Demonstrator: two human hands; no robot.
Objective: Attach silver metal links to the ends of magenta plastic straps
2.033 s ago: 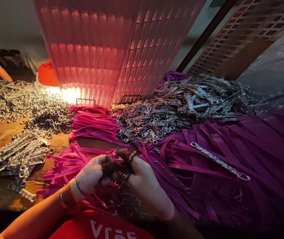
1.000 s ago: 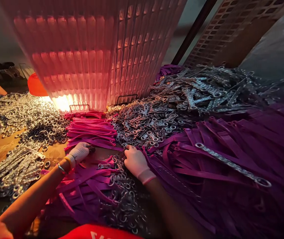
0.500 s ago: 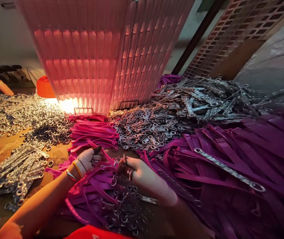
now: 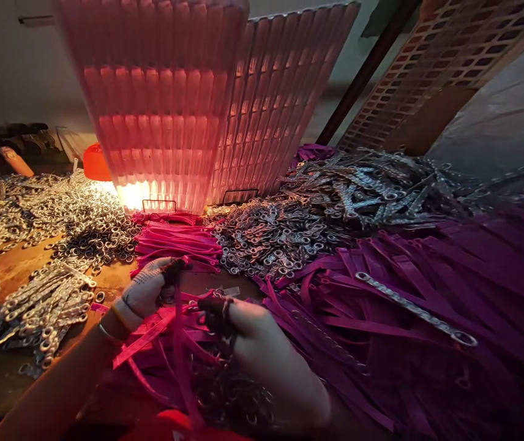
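My left hand (image 4: 147, 289), in a pale glove with dark-covered fingertips, pinches the upper end of a magenta strap (image 4: 180, 343). The strap hangs almost straight down toward my lap. Close on its right is my right hand (image 4: 259, 343), closed, with dark coverings on its fingers. Whatever sits between those fingertips is too small and dark to make out. Beneath both hands lie loose magenta straps (image 4: 152, 343). A dark heap of metal ring-ended pieces (image 4: 239, 392) is partly hidden under my right forearm.
Braided silver pieces (image 4: 44, 306) lie at left, with more heaped behind (image 4: 381, 184). A purple strap pile (image 4: 418, 294) fills the right, one braided piece (image 4: 418, 309) on top. Translucent ribbed panels (image 4: 161, 122) stand at the back beside an orange lamp (image 4: 97, 162).
My left hand has moved slightly left and toward me, and the magenta strap now hangs down from it. My right hand has shifted a little. The camera view has tilted slightly.
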